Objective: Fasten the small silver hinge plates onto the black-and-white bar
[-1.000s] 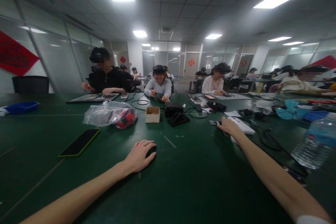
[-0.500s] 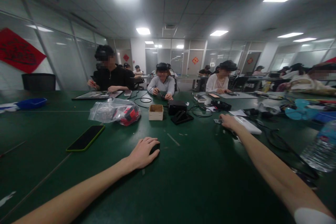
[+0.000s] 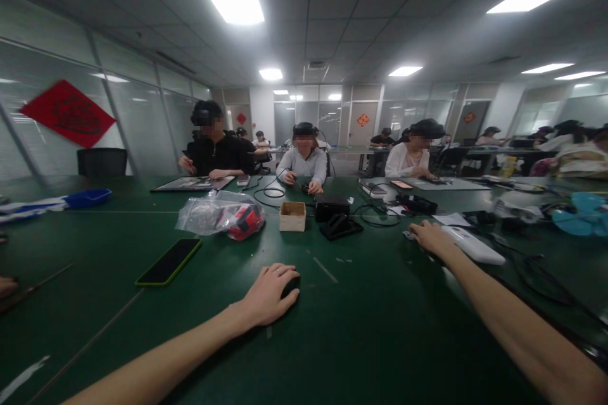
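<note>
Left hand (image 3: 270,296) is curling its fingers around a small rounded black object (image 3: 289,288) on the green tabletop (image 3: 342,342). Right hand (image 3: 433,238) is reaching beside a white rectangular device (image 3: 477,247), fingertips nearing a flat grey piece (image 3: 407,235); grip unclear.

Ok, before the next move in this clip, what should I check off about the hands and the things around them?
1. Left hand on the black mouse: ok, fingers curl over it.
2. Right hand gripping the small grey piece: cannot tell, the fingers hide the contact.
3. Space beside the right hand uncluttered: not ok, the white device lies right by it.
4. Phone lying flat, apart from the left hand: ok.
5. Open box upright: ok.
6. Contents of the open box known: cannot tell, its inside is too small to make out.
</note>
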### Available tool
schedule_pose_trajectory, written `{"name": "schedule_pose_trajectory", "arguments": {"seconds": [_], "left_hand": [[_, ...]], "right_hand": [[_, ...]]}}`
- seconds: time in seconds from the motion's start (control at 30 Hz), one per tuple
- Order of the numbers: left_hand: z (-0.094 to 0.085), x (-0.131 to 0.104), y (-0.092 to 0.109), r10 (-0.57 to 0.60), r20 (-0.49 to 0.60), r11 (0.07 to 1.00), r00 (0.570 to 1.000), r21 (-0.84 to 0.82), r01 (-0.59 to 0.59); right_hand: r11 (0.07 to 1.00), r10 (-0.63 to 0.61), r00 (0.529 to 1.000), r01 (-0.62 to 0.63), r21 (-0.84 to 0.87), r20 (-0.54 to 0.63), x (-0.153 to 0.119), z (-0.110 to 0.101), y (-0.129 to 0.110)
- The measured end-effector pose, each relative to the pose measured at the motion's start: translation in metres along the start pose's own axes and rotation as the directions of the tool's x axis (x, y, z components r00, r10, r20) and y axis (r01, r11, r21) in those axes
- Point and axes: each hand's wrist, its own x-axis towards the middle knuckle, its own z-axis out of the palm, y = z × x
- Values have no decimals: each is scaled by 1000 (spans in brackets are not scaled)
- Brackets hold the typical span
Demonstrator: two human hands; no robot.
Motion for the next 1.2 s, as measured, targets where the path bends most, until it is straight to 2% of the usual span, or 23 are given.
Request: {"name": "schedule_pose_trajectory", "arguments": {"seconds": [0.13, 0.37, 0.7, 1.2], "left_hand": [[-2, 0, 2, -5, 17, 1000, 1000, -2, 5], [-2, 0, 2, 4, 8, 1000, 1000, 3, -4], [-2, -1, 2, 0, 9, 1000, 1000, -10, 0], [-2, -2, 3, 0, 19, 1000, 1000, -2, 0]], "right_hand": [[999, 16, 1000, -16, -32, 2, -1, 3, -5], [998, -28, 998, 26, -57, -49, -12, 8, -10], [1000, -22, 1000, 22, -3, -8, -4, 13, -4], [999, -51, 997, 51, -9, -56, 6, 25, 5]]}}
